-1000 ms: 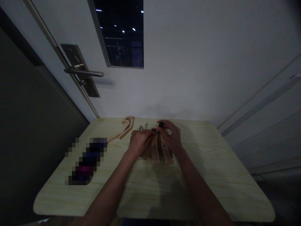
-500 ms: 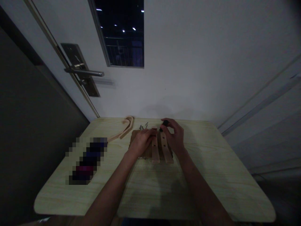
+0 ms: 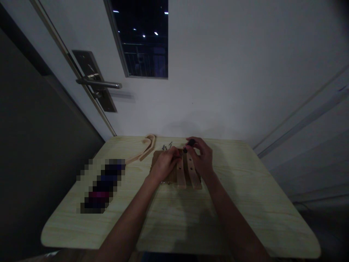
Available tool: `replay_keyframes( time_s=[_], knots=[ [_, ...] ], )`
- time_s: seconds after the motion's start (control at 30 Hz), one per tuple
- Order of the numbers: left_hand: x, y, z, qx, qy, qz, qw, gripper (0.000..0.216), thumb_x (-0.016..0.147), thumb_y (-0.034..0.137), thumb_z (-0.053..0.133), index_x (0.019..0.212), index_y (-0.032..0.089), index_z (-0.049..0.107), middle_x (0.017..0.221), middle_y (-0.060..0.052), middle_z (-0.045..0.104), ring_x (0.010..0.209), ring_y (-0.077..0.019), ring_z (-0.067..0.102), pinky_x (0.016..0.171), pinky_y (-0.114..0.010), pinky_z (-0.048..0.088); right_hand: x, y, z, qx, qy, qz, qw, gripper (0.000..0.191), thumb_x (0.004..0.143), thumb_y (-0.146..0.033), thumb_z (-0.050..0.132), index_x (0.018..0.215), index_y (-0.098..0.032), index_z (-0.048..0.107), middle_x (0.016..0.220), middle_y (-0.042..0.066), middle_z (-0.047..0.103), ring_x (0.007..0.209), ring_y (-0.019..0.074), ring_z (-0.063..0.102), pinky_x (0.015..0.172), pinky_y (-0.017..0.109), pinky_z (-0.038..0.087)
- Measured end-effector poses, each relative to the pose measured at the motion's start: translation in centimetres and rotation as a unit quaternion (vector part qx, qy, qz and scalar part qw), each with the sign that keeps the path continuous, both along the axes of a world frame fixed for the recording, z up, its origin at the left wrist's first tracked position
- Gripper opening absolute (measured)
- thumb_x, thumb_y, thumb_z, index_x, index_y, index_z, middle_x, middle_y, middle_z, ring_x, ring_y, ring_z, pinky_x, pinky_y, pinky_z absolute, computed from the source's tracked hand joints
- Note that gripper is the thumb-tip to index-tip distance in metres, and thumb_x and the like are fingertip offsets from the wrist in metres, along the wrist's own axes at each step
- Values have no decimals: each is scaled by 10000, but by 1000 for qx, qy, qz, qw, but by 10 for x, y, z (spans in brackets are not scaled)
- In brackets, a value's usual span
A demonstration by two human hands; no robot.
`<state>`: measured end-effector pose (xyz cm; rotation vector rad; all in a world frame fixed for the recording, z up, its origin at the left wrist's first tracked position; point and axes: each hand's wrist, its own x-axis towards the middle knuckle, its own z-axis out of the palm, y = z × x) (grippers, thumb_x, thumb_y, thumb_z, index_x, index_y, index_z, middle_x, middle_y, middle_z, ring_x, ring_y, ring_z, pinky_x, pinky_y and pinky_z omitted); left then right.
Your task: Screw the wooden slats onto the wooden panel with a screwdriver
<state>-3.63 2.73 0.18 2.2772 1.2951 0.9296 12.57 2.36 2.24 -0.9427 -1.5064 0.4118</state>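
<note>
In the head view, two wooden strips with drilled holes lie side by side on a brown cardboard piece (image 3: 170,177). My left hand (image 3: 165,162) is closed at the far end of the left wooden strip (image 3: 181,178), its fingertips pinched together; what is between them is too small and dark to tell. My right hand (image 3: 203,156) grips a short, black-handled tool (image 3: 191,142) between thumb and fingers, above the far end of the right wooden strip (image 3: 193,177). The tool's lower end points toward my left fingertips; its tip is unclear.
Several loose screws (image 3: 164,147) lie just beyond the cardboard. Left of them rests a curved wooden hook-shaped piece (image 3: 148,147). A blurred-out dark object (image 3: 103,186) lies on the table's (image 3: 245,218) left side. The white door (image 3: 218,72) rises behind the table's far edge.
The black-handled tool has tilted, its lower end shifting left toward the left strip. My left fingertips have lifted slightly and drawn together. The view has shifted a little.
</note>
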Motion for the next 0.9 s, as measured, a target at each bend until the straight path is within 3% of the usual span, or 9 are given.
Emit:
replay_keyframes(
  time_s=[0.23,0.37,0.6,0.9],
  knots=[
    [0,0,-2,7,17,4,1000,102,839,118,592,876,197,539,812,-3,668,798,-179,650,732,-278,483,-3,0,4,-2,-19,20,1000,195,851,-292,615,1042,-260,626,955,20,695,794,143,677,729,311,577],
    [0,-1,-1,6,14,0,1000,100,841,108,575,867,197,537,816,-9,664,802,-185,645,732,-283,479,-5,0,5,-24,10,57,998,301,866,-296,601,1161,-297,543,934,6,692,810,152,701,715,310,592],
    [1,-2,2,-2,6,-6,1000,81,851,126,573,858,197,535,809,-3,664,798,-179,645,725,-261,465,-2,-2,2,-22,-6,109,994,256,923,-272,513,1176,-292,541,1069,35,660,901,154,701,816,339,593],
    [-3,1,-2,2,-8,-25,1000,73,841,135,599,887,187,574,848,-19,668,824,-182,642,744,-282,481,1,-1,2,11,-30,82,996,324,902,-225,542,1213,-315,548,1135,38,636,894,130,685,713,266,621]
  ],
)
